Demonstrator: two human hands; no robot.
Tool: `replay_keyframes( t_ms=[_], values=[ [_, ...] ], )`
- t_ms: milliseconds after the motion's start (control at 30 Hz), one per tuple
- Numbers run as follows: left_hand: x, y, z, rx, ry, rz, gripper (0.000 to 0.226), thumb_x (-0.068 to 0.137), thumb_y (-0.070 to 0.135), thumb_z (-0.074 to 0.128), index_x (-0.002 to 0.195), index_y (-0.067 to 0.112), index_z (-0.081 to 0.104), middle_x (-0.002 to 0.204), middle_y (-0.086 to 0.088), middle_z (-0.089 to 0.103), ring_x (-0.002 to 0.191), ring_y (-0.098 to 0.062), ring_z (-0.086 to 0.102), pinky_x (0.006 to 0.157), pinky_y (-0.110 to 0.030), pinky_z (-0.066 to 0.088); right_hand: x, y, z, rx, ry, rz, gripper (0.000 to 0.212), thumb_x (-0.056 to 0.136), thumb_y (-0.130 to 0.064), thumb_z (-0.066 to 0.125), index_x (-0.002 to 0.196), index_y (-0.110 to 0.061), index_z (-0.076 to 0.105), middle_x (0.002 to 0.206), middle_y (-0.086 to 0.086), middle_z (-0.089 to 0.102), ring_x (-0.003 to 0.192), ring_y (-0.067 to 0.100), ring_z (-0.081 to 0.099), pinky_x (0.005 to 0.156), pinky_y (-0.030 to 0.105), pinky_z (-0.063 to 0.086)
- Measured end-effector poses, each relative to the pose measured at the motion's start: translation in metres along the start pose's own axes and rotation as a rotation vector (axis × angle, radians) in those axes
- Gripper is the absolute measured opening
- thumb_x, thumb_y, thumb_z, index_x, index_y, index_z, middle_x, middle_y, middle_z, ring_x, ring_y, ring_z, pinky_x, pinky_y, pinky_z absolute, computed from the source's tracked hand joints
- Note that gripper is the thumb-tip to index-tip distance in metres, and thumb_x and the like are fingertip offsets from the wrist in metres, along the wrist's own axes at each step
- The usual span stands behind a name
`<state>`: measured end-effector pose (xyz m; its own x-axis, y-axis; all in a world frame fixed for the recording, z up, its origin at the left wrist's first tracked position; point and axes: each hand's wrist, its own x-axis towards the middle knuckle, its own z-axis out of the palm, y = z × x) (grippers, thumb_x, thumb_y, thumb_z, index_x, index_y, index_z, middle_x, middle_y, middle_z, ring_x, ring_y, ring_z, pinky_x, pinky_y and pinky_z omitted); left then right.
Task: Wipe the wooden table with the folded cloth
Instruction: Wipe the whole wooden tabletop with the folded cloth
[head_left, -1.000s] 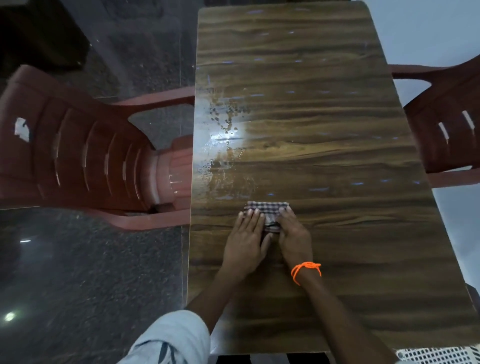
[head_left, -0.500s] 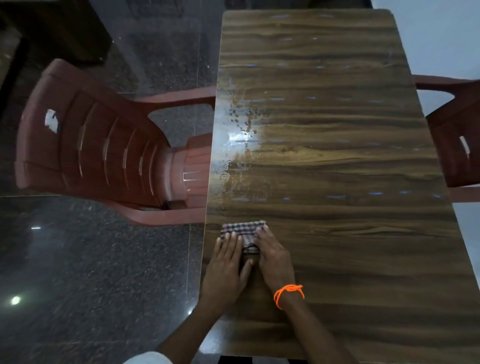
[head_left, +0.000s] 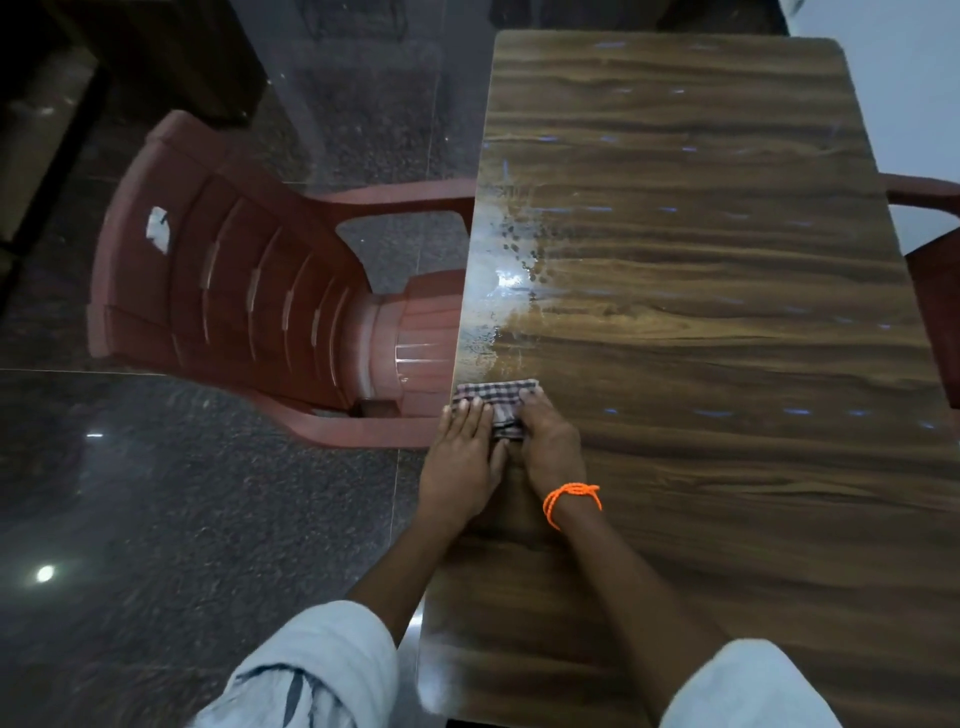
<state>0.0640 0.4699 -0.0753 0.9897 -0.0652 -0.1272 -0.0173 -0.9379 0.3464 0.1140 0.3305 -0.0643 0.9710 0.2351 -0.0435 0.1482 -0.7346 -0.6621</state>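
A small folded checked cloth (head_left: 500, 399) lies flat at the left edge of the long wooden table (head_left: 701, 338). My left hand (head_left: 462, 457) presses palm-down on the cloth's left part, partly over the table's edge. My right hand (head_left: 550, 447), with an orange thread at the wrist, presses on its right part. The two hands touch side by side and cover the near half of the cloth. A wet, shiny patch (head_left: 511, 275) with droplets sits on the table just beyond the cloth.
A red-brown plastic chair (head_left: 249, 291) stands close against the table's left side, its armrest next to the cloth. Part of another such chair (head_left: 935, 270) shows at the right. Dark polished stone floor (head_left: 182, 519) lies left of the table.
Both hands have slid the cloth leftward across the table, from a little inside the top to its left edge. The hands stay pressed on it together.
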Motion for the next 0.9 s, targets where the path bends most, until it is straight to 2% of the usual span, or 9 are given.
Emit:
replay_keyframes(
  t_ms=[167, 300, 433, 533, 667, 800, 867, 900],
  values=[
    [-0.059, -0.015, 0.005, -0.087, 0.062, -0.012, 0.061, 0.102, 0.041, 0.051, 0.150, 0.003, 0.046, 0.157, -0.017, 0.042, 0.152, -0.029, 0.030, 0.127, -0.047, 0.018, -0.037, -0.012, 0.014, 0.012, -0.038, -0.106, 0.055, 0.065, 0.018, 0.066, 0.118, 0.004, 0.063, 0.127, 0.018, 0.060, 0.126, 0.033, 0.050, 0.103, 0.042, 0.043],
    [-0.090, 0.001, 0.021, -0.073, 0.067, 0.070, 0.063, 0.101, 0.043, 0.048, 0.149, 0.002, 0.047, 0.157, -0.016, 0.041, 0.151, -0.030, 0.031, 0.123, -0.049, 0.023, -0.072, 0.005, 0.007, -0.018, -0.006, -0.125, 0.050, 0.066, 0.022, 0.063, 0.110, 0.002, 0.068, 0.127, 0.013, 0.061, 0.124, 0.029, 0.052, 0.100, 0.039, 0.047],
    [-0.056, 0.022, 0.021, -0.036, 0.017, 0.103, 0.063, 0.103, 0.046, 0.043, 0.151, 0.005, 0.045, 0.159, -0.014, 0.040, 0.152, -0.027, 0.030, 0.126, -0.045, 0.018, -0.068, 0.025, -0.007, -0.020, 0.091, -0.012, 0.046, 0.068, 0.024, 0.061, 0.107, 0.002, 0.070, 0.125, 0.015, 0.062, 0.124, 0.030, 0.052, 0.108, 0.028, 0.036],
    [-0.010, 0.027, 0.013, -0.016, -0.027, 0.121, 0.062, 0.105, 0.044, 0.040, 0.153, 0.005, 0.040, 0.161, -0.015, 0.037, 0.154, -0.026, 0.026, 0.128, -0.044, 0.013, -0.032, 0.030, -0.016, -0.028, 0.153, 0.052, 0.044, 0.068, 0.023, 0.060, 0.106, 0.005, 0.069, 0.121, 0.020, 0.063, 0.120, 0.034, 0.056, 0.105, 0.033, 0.040],
    [0.043, 0.013, 0.002, 0.014, -0.027, 0.081, 0.062, 0.105, 0.042, 0.039, 0.156, 0.006, 0.035, 0.163, -0.015, 0.032, 0.155, -0.027, 0.022, 0.129, -0.041, 0.005, 0.029, 0.020, -0.019, 0.012, 0.136, 0.057, 0.037, 0.068, 0.019, 0.057, 0.099, 0.004, 0.070, 0.118, 0.021, 0.065, 0.119, 0.031, 0.056, 0.105, 0.035, 0.041],
    [0.066, -0.017, -0.010, 0.053, -0.025, 0.012, 0.062, 0.105, 0.041, 0.039, 0.157, 0.008, 0.033, 0.164, -0.013, 0.031, 0.154, -0.026, 0.022, 0.129, -0.038, 0.003, 0.067, -0.006, -0.003, 0.052, 0.105, 0.043, 0.024, 0.072, 0.013, 0.054, 0.083, -0.004, 0.067, 0.100, 0.017, 0.069, 0.108, 0.028, 0.062, 0.093, 0.032, 0.046],
    [0.059, -0.030, -0.016, 0.076, -0.036, -0.001, 0.062, 0.105, 0.041, 0.041, 0.156, 0.007, 0.034, 0.163, -0.015, 0.033, 0.154, -0.028, 0.025, 0.129, -0.039, 0.005, 0.067, -0.015, 0.009, 0.058, 0.070, 0.036, 0.024, 0.074, 0.011, 0.052, 0.085, -0.004, 0.067, 0.106, 0.018, 0.068, 0.114, 0.029, 0.059, 0.096, 0.034, 0.047],
    [0.051, -0.035, -0.018, 0.082, -0.040, -0.002, 0.063, 0.104, 0.041, 0.043, 0.156, 0.006, 0.035, 0.162, -0.016, 0.035, 0.153, -0.029, 0.027, 0.129, -0.040, 0.008, 0.061, -0.018, 0.015, 0.058, 0.061, 0.026, 0.029, 0.074, 0.012, 0.052, 0.092, -0.003, 0.069, 0.114, 0.018, 0.066, 0.120, 0.028, 0.056, 0.101, 0.034, 0.045]
  ],
)
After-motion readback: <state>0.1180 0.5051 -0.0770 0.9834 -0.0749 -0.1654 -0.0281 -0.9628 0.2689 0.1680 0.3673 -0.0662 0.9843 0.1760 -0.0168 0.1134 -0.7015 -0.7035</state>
